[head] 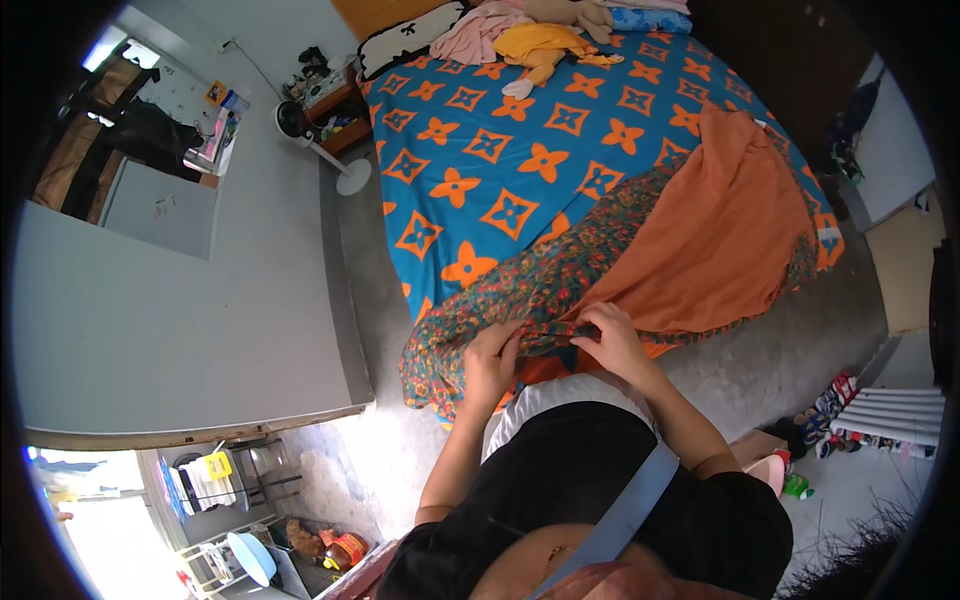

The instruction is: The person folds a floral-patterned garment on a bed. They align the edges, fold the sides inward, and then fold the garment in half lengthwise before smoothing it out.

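A floral-print garment [559, 259] with a plain orange part [701, 232] lies across the near right corner of the bed. Both my hands are at its near edge, just in front of my waist. My left hand [491, 364] pinches the floral edge between thumb and fingers. A short way to the right, my right hand [611, 341] grips the same edge, and a narrow strip of floral cloth runs between the two. Under the garment spreads a blue bed sheet [514, 214] with orange flower shapes. Which kind of garment it is I cannot tell.
Pillows, a pink cloth [480, 30] and a plush toy [536, 64] lie at the bed's head. A white standing fan [315, 139] and a wooden nightstand [337, 112] are to the left. Shoes [817, 416] sit by a white rack [892, 420] at right.
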{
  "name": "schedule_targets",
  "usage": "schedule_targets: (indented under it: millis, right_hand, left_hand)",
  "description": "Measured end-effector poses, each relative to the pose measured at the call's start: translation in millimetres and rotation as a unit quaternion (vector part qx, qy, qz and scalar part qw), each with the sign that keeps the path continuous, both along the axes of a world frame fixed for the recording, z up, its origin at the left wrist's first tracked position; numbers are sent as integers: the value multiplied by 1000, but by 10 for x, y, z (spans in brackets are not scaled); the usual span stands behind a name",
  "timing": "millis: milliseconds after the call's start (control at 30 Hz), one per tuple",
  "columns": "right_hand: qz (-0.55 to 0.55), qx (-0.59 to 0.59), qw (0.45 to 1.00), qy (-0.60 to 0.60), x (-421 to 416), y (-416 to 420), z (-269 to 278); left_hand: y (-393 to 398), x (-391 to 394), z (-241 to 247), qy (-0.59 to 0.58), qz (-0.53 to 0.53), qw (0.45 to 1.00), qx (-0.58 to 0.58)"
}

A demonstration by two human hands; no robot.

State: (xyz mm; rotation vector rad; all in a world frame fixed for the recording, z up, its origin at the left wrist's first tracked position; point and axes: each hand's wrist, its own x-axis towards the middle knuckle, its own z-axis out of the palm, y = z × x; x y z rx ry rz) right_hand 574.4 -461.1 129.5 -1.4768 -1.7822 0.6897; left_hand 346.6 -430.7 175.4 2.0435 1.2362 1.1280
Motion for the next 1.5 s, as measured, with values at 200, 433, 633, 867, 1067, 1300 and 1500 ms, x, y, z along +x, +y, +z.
schedule_targets:
  millis: [200, 433, 633, 867, 1067, 1300, 1500]
  right_hand:
    - [9, 24, 997, 77, 44, 122, 50]
    - [2, 22, 998, 56, 181, 315, 392]
    - [42, 28, 997, 57, 257, 590, 481]
    - [122, 14, 992, 27, 212, 841, 436]
    - [184, -1, 982, -53, 242, 941, 309]
    - [166, -49, 984, -47, 266, 927, 343]
    - [60, 167, 982, -64, 398, 722, 461]
  left_hand:
    - [45, -47, -48, -20, 22, 999, 27]
    - [62, -51, -2, -22, 35, 999, 18]
    - [-10, -28, 28, -8, 59, 998, 2]
    - [-111, -37, 37, 36, 52, 997, 32]
    - [-174, 20, 1, 43, 52, 997, 48]
    - [-146, 35, -17, 47, 44, 997, 47]
    - [12, 117, 44, 20, 49, 999, -15]
